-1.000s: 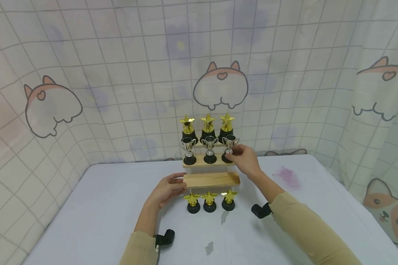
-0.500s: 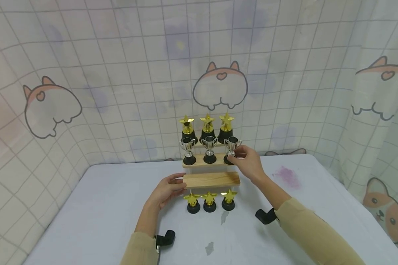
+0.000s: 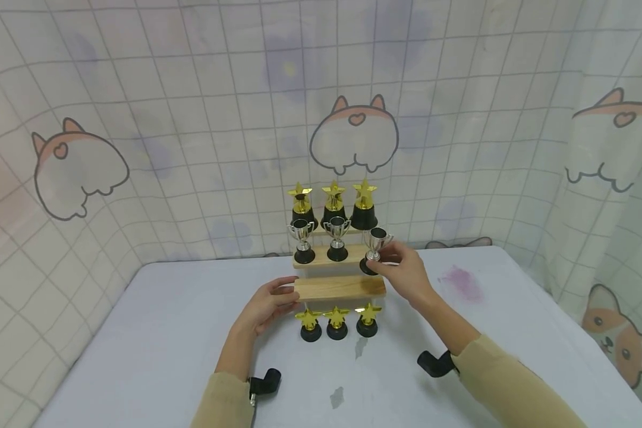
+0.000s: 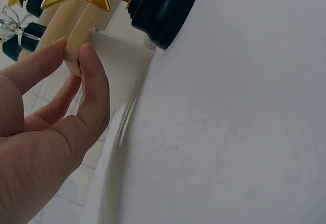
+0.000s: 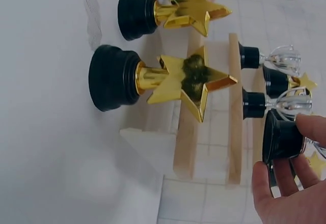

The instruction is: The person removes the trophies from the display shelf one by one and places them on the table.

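My right hand (image 3: 406,274) pinches a small silver trophy cup (image 3: 377,239) by its black base, thumb on one side and fingers on the other. In the right wrist view that black base (image 5: 282,140) is raised off the middle wooden shelf (image 5: 234,152), and the cup leans slightly. Two matching silver cups, a left one (image 3: 302,230) and a centre one (image 3: 337,229), stand upright on that shelf. My left hand (image 3: 267,304) grips the left end of the lowest wooden shelf (image 3: 339,288), thumb and fingers on either side of the board (image 4: 76,35).
Gold star trophies with black bases, such as the right one (image 3: 364,205), line the top shelf behind the cups. Shorter gold star trophies, including a middle one (image 3: 336,324), stand on the white-covered table (image 3: 182,339) before the rack. A patterned curtain (image 3: 219,119) hangs behind.
The right hand has drawn the right-hand silver cup rightward and toward me, away from its spot beside the other cups. The left hand keeps its grip on the board.
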{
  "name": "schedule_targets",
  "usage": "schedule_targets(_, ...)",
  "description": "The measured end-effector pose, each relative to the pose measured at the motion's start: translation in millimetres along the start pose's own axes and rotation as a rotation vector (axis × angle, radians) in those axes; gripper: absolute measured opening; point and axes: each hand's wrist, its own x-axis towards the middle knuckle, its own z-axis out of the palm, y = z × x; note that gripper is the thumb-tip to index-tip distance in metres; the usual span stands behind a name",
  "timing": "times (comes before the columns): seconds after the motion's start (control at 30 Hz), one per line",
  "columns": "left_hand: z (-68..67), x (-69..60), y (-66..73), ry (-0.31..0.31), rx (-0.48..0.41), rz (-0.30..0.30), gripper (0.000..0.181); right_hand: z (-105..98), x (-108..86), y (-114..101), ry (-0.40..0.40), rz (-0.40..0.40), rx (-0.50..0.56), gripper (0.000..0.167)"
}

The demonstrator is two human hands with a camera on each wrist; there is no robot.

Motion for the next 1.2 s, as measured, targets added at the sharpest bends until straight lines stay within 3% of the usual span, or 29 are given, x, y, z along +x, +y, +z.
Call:
schedule_targets(0.57, 0.2, -0.6, 1.1, 0.006, 0.015, -0.003, 0.055, 10.2, -34.7, -2.5, -0.044, -0.035, 0.064, 0.026)
schedule_targets(1.2, -0.8, -0.6, 2.2, 0.002, 0.019, -0.002, 0.055, 22.7, -61.3, -11.5, -0.101, 0.008, 0.075, 0.028)
